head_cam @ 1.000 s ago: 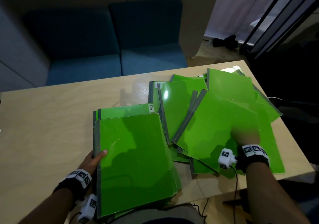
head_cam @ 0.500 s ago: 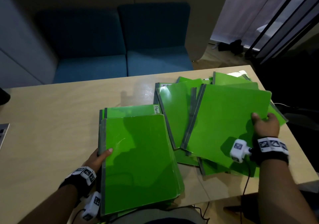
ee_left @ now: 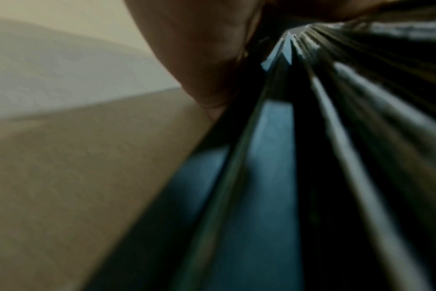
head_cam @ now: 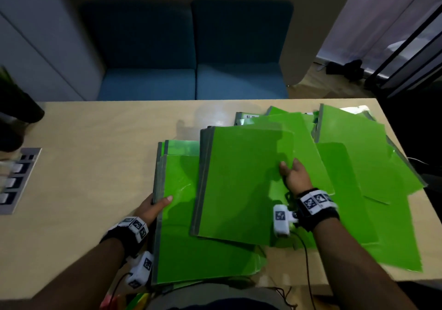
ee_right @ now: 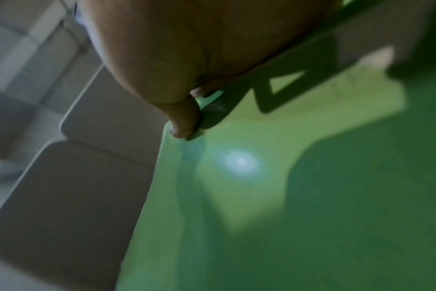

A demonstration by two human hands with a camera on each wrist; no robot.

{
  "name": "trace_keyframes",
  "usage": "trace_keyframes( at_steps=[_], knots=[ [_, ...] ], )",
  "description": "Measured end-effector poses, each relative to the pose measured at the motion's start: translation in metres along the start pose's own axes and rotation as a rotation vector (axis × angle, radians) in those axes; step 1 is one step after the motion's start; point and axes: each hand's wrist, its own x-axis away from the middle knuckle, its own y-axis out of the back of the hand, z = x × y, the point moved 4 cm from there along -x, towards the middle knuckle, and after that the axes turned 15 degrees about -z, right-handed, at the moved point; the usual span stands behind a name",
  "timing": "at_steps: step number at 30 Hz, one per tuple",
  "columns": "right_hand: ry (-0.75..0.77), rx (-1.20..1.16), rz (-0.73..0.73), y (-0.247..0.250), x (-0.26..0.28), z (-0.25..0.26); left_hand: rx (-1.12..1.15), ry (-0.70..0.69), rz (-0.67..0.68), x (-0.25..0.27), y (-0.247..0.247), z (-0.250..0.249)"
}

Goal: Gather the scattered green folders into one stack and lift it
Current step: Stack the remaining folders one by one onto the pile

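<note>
A stack of green folders (head_cam: 181, 250) with grey spines lies at the table's near edge. My left hand (head_cam: 154, 207) grips its left edge, thumb on the top cover; the left wrist view shows the hand (ee_left: 207, 59) against the layered spines (ee_left: 336, 137). My right hand (head_cam: 290, 174) holds another green folder (head_cam: 239, 185) by its right edge, thumb on top, partly over the stack. In the right wrist view the thumb (ee_right: 184, 122) presses on that green cover (ee_right: 261, 196). Several more green folders (head_cam: 358, 156) lie fanned out to the right.
The light wooden table (head_cam: 95, 166) has a socket panel (head_cam: 16, 180) set in at the far left and a dark object (head_cam: 14, 108) behind it. A blue sofa (head_cam: 191, 70) stands beyond the far edge. Loose folders overhang the table's right edge (head_cam: 406, 250).
My right hand has taken a folder from the scattered pile and carried it left until it overlaps the stack. My left hand has kept its hold on the stack's left edge.
</note>
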Motion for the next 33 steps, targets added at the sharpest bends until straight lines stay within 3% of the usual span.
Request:
trace_keyframes(
  at_steps=[5,9,15,18,22,29,33],
  knots=[
    [0.094,0.298,0.299,-0.048,0.011,0.005,-0.079,-0.02,-0.033,-0.002,-0.001,-0.002],
    [0.245,0.374,0.19,-0.057,-0.005,0.043,-0.106,-0.016,-0.028,-0.003,-0.001,-0.001],
    [0.508,0.703,0.338,-0.1,0.012,0.07,-0.046,-0.041,-0.011,-0.002,0.001,-0.004],
    [0.536,0.727,0.265,-0.111,0.013,0.069,-0.023,-0.018,0.012,-0.001,0.004,-0.001],
    [0.784,0.792,0.359,-0.131,0.025,0.071,0.014,-0.032,0.055,0.005,0.0,-0.007],
    [0.75,0.793,0.262,-0.135,0.036,0.068,0.072,0.004,0.086,-0.004,0.002,-0.001],
    [0.723,0.69,0.37,-0.126,0.022,0.069,0.064,-0.021,0.1,-0.007,0.002,0.0]
  ],
)
